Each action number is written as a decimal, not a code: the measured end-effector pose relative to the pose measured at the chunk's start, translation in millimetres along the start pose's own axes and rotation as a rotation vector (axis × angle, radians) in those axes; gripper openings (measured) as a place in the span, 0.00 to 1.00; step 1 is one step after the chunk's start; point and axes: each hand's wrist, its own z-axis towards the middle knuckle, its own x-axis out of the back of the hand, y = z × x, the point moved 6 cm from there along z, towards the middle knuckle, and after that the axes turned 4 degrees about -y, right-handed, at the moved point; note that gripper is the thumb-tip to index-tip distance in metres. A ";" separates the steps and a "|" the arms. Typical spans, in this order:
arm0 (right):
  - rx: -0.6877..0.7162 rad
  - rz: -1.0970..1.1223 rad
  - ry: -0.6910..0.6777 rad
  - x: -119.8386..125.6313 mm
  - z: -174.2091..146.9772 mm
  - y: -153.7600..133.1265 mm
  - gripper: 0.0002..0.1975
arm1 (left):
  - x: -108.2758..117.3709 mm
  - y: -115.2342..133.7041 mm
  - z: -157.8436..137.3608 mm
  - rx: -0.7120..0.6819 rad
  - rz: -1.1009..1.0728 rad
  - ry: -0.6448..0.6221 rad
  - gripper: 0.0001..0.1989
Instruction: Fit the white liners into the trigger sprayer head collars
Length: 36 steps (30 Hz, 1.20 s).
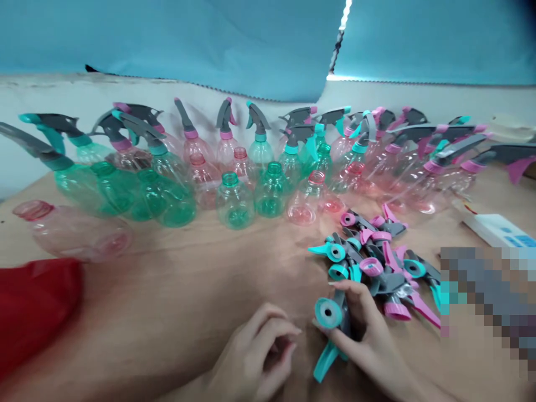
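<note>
Red fabric [37, 310] lay at the left edge of the table [176, 285], near a pink bottle [79, 231] on its side. Green and pink bottles [235, 204] stood along the far edge, many topped with sprayers [256, 121]. Toward the near edge, the left hand [255, 354] curled loosely, fingertips apart from the thumb; beside it, the right hand [374, 346] pinched a turquoise-collared spray head [328, 312], just nearer than a heap of spray heads [371, 267]. A white box [496, 229] lay toward the right edge.
</note>
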 end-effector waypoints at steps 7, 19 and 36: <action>-0.010 0.050 -0.017 -1.6 -0.5 -1.7 0.20 | 7.1 9.3 -4.2 0.099 0.095 0.112 0.08; -0.002 0.076 -0.026 -1.6 4.2 -1.3 0.20 | 8.2 7.4 -9.0 0.110 0.126 0.062 0.08; 0.070 -0.008 0.053 20.8 -6.0 1.0 0.21 | 4.7 -5.6 -15.1 0.260 0.040 0.015 0.05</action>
